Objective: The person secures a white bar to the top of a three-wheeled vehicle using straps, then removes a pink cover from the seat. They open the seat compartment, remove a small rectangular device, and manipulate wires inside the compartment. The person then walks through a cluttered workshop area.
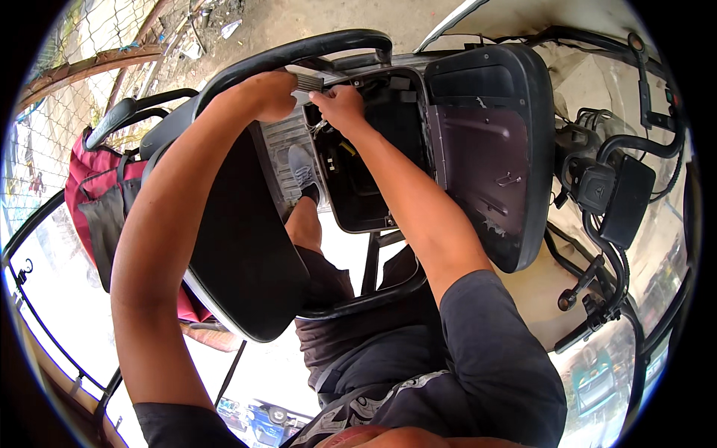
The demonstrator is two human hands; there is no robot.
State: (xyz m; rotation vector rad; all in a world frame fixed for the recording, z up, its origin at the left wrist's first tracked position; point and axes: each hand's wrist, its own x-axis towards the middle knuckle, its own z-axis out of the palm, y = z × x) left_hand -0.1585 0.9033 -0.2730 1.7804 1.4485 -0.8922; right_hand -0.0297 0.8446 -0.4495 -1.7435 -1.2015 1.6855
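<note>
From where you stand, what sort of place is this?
Probably an outdoor yard where a small vehicle is being repaired. A wire fence and littered dirt ground show it, as do the handlebar and open seat compartment.

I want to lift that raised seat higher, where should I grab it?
Grip the seat by its rounded upper rim, reaching from the right. It stands tipped up with its ribbed underside facing the open compartment, where both hands work, so that outer edge is free.
</note>
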